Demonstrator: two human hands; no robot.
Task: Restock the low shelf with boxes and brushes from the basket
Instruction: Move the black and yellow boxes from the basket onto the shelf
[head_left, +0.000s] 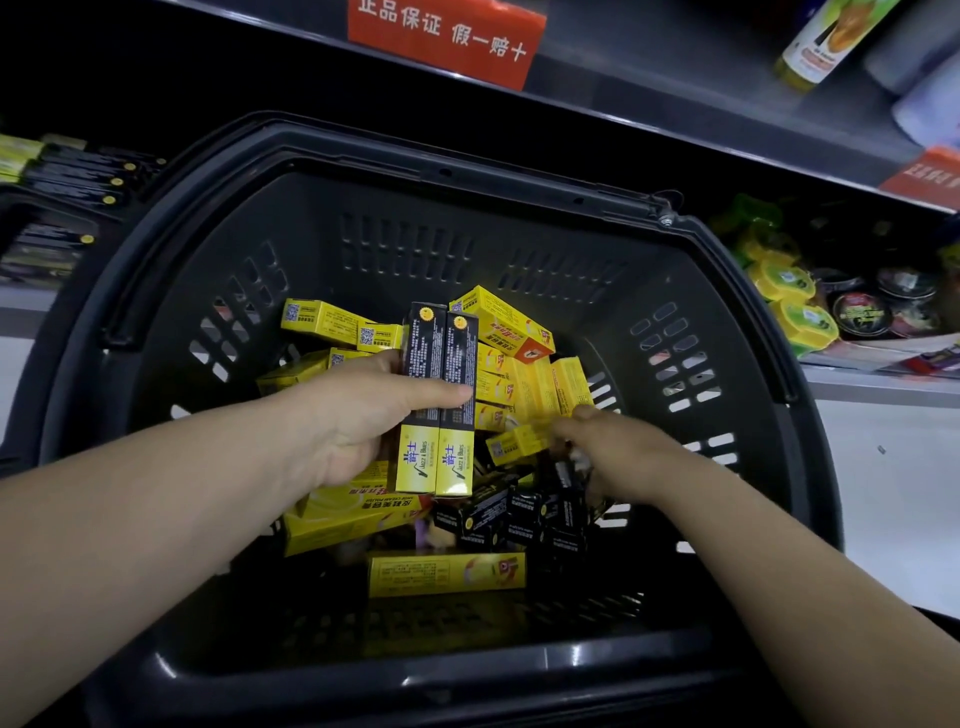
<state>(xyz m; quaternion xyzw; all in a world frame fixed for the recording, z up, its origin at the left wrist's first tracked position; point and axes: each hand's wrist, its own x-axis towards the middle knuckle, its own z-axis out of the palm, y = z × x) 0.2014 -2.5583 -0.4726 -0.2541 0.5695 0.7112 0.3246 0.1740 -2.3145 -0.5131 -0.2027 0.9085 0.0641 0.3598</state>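
**Two boxes in the left hand, the right hand down in the basket**

The left hand (358, 415) is holding two long boxes (439, 395), black at the top and yellow at the bottom. They are sitting side by side, with the thumb lying across their fronts and the fingers curling behind. The pair is standing nearly upright over the heap inside the basket (467, 670).

Just right of this grip, the right hand (613, 447) is reaching down among small black boxes (498, 512). Its fingertips are hiding in the pile, so I cannot tell whether it is holding anything. Behind the held pair, yellow boxes (511, 332) are lying jumbled. Nearer the person than the grip, one long yellow box (447, 574) is lying flat.

Well left of the grip, past the basket rim, the low shelf (31, 304) is carrying rows of dark boxes (78, 182). Well to the right, round tins (795, 306) are sitting.
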